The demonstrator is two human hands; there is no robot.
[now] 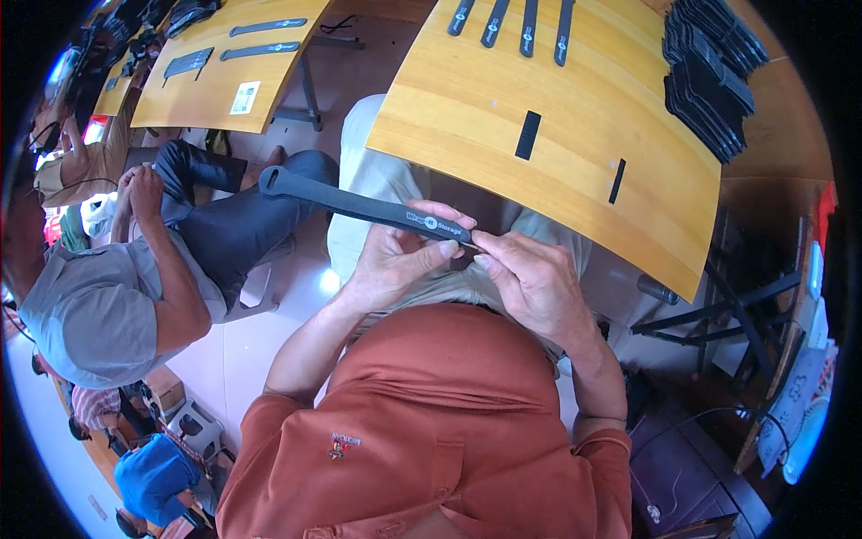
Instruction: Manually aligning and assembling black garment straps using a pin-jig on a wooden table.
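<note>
Strap in hand: dark grey flat fabric strap (350,204), held over the lap, just off the near edge of the wooden table (620,99); slotted, rounded end points up-left, end with pale print sits between the hands.
Left hand (395,262): grasping the strap near the printed end, thumb on near side, fingers behind.
Right hand (536,274): thumb and forefinger pinched together at the strap's printed tip; cannot tell if they grip its edge or the thin pale sliver showing there.
Strap weight: probably light, fingertips enough.
Strap stiffness: slotted end juts out unsupported with little sag, so likely springy lengthwise, bendable across; looks layered near the hand.
Strap surface: matte, likely grippy, not fragile.
Best hold: flat faces just behind the printed end, other hand at the tip; slotted end alone would probably let it swing.
On table: four straps (528,29) laid side by side at far edge, stacked straps (705,103) at right, wide black strip (528,136), narrow black strip (617,181).
</note>
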